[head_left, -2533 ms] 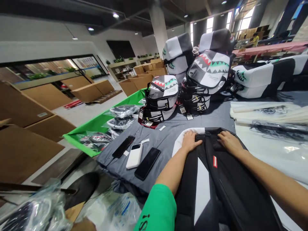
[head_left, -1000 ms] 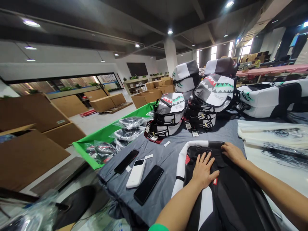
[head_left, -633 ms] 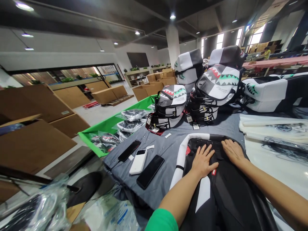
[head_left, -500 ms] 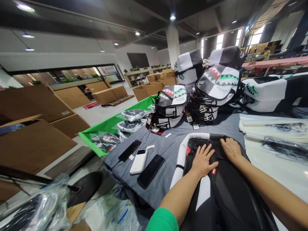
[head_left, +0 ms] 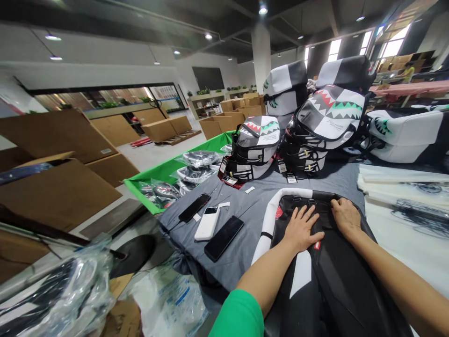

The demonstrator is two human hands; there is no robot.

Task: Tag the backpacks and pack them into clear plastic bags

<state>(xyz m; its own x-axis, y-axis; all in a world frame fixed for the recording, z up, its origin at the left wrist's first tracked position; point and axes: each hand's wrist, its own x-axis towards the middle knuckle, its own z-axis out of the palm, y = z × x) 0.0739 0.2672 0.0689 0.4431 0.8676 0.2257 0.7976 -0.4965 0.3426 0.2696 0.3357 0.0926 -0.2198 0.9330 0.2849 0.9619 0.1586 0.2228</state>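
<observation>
A black backpack (head_left: pixel 338 285) with white panels and edging lies on the cloth-covered table in front of me, its strap side up. My left hand (head_left: pixel 302 228) rests flat on its upper back, fingers spread, beside a small red label (head_left: pixel 317 245). At the top right of the bag, my right hand (head_left: pixel 346 216) has its fingers curled at the black edge, closed on the backpack's material. The fingertips there are partly hidden.
Several shark-mouth backpacks (head_left: pixel 261 135) are stacked at the table's back. Two dark phones (head_left: pixel 223 238) and a white power bank (head_left: pixel 207 223) lie left. Clear plastic bags (head_left: pixel 414 196) lie right. A green bin (head_left: pixel 147 185) holds wrapped bags; cardboard boxes (head_left: pixel 56 196) stand beyond.
The view has shifted slightly, so the scene sits a little further right. My right hand's fingers have curled more at the bag's top edge. My left hand stays flat on the backpack.
</observation>
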